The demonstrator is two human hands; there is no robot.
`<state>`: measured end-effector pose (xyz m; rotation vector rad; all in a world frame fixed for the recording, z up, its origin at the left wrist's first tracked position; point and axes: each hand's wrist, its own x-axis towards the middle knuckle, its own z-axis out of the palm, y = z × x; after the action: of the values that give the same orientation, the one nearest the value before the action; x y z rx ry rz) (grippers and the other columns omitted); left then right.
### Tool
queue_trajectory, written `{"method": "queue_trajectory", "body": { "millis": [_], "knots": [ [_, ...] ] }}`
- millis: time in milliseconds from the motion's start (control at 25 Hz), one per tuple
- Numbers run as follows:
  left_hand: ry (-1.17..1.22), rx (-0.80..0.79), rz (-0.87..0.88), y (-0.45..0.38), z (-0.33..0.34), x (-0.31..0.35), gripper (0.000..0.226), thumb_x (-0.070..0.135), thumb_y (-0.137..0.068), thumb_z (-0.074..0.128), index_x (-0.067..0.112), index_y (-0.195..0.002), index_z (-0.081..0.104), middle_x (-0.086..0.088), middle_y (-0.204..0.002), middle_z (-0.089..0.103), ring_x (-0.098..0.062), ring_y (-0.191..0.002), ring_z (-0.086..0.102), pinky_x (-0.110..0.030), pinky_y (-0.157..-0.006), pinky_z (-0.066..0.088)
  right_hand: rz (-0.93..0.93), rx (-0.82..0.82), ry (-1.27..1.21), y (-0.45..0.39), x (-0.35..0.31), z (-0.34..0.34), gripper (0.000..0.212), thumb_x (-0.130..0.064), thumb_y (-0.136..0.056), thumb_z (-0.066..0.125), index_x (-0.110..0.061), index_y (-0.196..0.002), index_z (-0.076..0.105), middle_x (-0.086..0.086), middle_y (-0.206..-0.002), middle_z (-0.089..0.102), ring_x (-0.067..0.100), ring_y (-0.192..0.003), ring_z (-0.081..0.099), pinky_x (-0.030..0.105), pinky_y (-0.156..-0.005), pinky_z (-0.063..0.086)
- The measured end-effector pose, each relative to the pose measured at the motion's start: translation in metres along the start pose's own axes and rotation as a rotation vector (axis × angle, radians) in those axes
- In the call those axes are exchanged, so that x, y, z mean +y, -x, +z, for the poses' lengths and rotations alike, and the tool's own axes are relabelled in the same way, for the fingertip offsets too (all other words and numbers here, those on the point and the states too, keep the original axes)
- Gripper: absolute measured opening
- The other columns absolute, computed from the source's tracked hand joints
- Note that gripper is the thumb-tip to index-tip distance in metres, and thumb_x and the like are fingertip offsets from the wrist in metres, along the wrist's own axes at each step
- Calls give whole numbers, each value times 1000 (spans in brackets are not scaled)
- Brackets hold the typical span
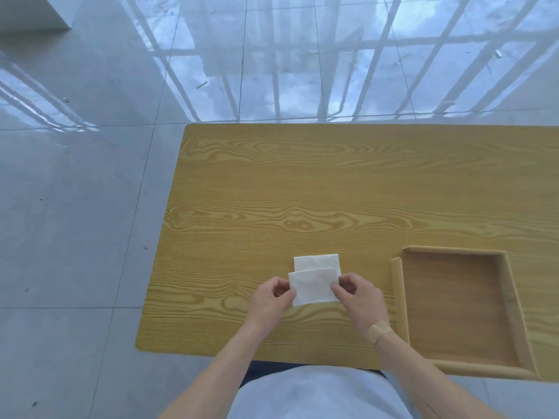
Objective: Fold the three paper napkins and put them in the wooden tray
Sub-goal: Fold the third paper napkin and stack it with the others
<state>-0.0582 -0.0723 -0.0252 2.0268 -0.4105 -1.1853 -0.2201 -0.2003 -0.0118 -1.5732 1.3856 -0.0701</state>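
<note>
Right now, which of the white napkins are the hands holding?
The nearer napkin: left hand and right hand pinch its side edges. The napkin behind it lies untouched, partly covered, on the table.

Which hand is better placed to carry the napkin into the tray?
Right. The right hand pinches the napkin on its tray side, and the tray sits at the table's right. The left hand would cross over.

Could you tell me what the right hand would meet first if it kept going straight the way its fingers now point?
The right hand points left across the napkin it pinches, so it would probably meet the left hand on the opposite edge first; relative height is hard to judge.
</note>
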Motion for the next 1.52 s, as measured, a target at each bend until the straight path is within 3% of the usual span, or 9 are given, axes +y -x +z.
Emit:
{"method": "queue_trajectory", "body": {
  "millis": [80,280,600,880,1160,1520],
  "knots": [
    [6,-1,-15,-5,5,8,2,20,-85,70,22,-84,70,7,-71,70,-4,-61,60,-29,-66,53,25,8,-14,-6,4,-5,3,-31,-81,70,-29,-83,68,-11,-76,71,6,-75,65,26,-69,49],
    [21,40,-70,-19,9,15,2,21,-86,71,21,-84,70,7,-70,68,-1,-56,58,-14,-50,46,45,-21,-34,-21,6,-8,6,-30,-79,73,-27,-82,68,-10,-77,71,7,-74,65,23,-64,46],
    [45,115,-101,-27,16,11,5,19,-83,75,18,-83,70,-2,-80,74,-11,-67,65,-27,-60,55,52,-18,-15,-39,2,-8,8,-28,-77,75,-28,-81,69,-11,-75,70,4,-74,64,23,-67,48],
    [5,149,-97,-36,18,12,8,23,-80,77,24,-79,69,3,-74,73,-12,-65,65,-35,-68,56,78,-11,22,-46,-1,-7,8,-32,-76,75,-30,-78,67,-13,-75,69,5,-75,64,30,-71,52],
    [-64,170,-87,-38,20,9,8,30,-80,76,31,-78,68,9,-71,71,-2,-60,62,-14,-51,47,92,-6,32,-49,-2,-7,9,-32,-77,75,-30,-79,67,-14,-76,69,5,-76,63,31,-72,52],
    [-137,206,-76,-39,23,10,10,35,-79,75,32,-75,66,11,-69,69,6,-54,57,-10,-46,43,79,5,89,-49,-2,-6,9,-33,-77,74,-30,-76,65,-16,-73,67,4,-74,62,32,-70,51]
  ]
}}
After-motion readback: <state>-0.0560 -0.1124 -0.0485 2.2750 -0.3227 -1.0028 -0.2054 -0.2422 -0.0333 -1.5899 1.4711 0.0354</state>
